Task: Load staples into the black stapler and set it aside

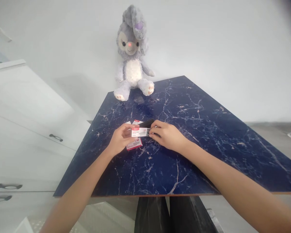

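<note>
On the blue desk (160, 171), a red-edged box (134, 145) lies nearest. Beyond it, the left hand's (120, 139) fingers pinch a white carton (138, 132); the right hand's (168, 135) fingers bunch at its right end, grip unclear. A plush rabbit (133, 72) sits farthest.

So the room's pretty plain: an off-white wall (208, 58) runs across the back, with a soft shadow (72, 92) on it over toward the left, and the light's kinda pale and hazy all around. There's a white cabinet (26, 129) with dark pull handles (56, 137) on the left, and a glossy navy marble-look table (189, 155) with a thin brownish front edge in the middle. Off to the right a bit of greyish floor (278, 136) shows.
</note>
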The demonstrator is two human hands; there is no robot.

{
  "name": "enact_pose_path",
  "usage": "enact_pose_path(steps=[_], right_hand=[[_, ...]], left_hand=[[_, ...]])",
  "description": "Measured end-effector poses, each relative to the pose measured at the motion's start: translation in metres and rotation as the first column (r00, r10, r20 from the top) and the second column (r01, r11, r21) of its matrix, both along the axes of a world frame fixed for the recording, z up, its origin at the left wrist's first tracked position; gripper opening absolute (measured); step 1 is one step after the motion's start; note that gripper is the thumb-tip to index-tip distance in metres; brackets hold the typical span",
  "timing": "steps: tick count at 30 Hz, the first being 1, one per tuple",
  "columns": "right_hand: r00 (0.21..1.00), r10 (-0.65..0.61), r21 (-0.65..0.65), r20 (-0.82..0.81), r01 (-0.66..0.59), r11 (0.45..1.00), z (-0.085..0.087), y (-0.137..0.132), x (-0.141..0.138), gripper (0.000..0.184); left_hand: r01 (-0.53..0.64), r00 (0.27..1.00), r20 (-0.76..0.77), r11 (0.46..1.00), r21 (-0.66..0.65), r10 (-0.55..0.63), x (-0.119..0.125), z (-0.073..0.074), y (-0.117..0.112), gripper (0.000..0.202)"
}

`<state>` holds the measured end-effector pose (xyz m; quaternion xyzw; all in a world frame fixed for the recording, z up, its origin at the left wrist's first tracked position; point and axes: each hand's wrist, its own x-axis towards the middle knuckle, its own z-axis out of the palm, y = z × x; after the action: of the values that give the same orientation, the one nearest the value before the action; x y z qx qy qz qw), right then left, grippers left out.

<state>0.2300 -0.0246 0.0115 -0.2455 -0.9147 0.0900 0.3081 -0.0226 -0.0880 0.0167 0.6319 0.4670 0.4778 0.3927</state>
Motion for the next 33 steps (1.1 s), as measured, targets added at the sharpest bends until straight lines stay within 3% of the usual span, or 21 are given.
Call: enact_pose_path(steps=[5,8,11,14,19,24,26,29,33], right_hand=[[0.999,0.046,-0.053,-0.005,-0.047,0.998,0.005,-0.002,0.001,0.014],[0.987,0.074,-0.185,-0.140,-0.100,0.978,0.008,-0.003,0.001,0.010],[0.958,0.012,-0.358,-0.285,-0.118,0.926,0.010,-0.002,0.000,0.010],[0.901,-0.144,-0.522,-0.410,-0.102,0.847,0.011,0.003,0.002,0.016],[0.692,-0.435,-0.679,-0.576,-0.108,0.726,0.010,0.023,0.011,0.026],[0.606,-0.619,-0.851,-0.499,-0.207,0.483,-0.003,0.043,0.019,0.018],[0.599,-0.643,-0.874,-0.477,-0.249,0.417,-0.010,0.047,0.021,0.017],[0.642,-0.616,-0.879,-0.456,-0.214,0.426,-0.015,0.049,0.022,0.021],[0.751,-0.541,-0.806,-0.378,0.020,0.592,-0.010,0.046,0.024,0.024]], left_hand=[[-0.015,0.999,0.031,0.999,-0.042,0.016,0.000,-0.002,0.001,0.049],[-0.035,0.998,0.045,0.997,-0.063,0.037,-0.003,-0.001,0.002,0.048],[-0.052,0.995,0.086,0.995,-0.089,0.059,-0.006,0.000,0.003,0.050],[-0.062,0.991,0.110,0.992,-0.113,0.074,-0.007,0.000,0.003,0.051],[-0.057,0.992,0.109,0.992,-0.116,0.070,-0.007,-0.001,0.003,0.050],[-0.074,0.993,0.086,0.992,-0.106,0.083,-0.005,0.000,0.002,0.050],[-0.077,0.993,0.075,0.990,-0.121,0.087,-0.005,0.000,0.002,0.051],[-0.073,0.994,0.072,0.987,-0.141,0.084,-0.007,0.001,0.003,0.051],[-0.022,1.000,0.013,0.989,-0.147,0.024,-0.007,0.004,0.002,0.049]])
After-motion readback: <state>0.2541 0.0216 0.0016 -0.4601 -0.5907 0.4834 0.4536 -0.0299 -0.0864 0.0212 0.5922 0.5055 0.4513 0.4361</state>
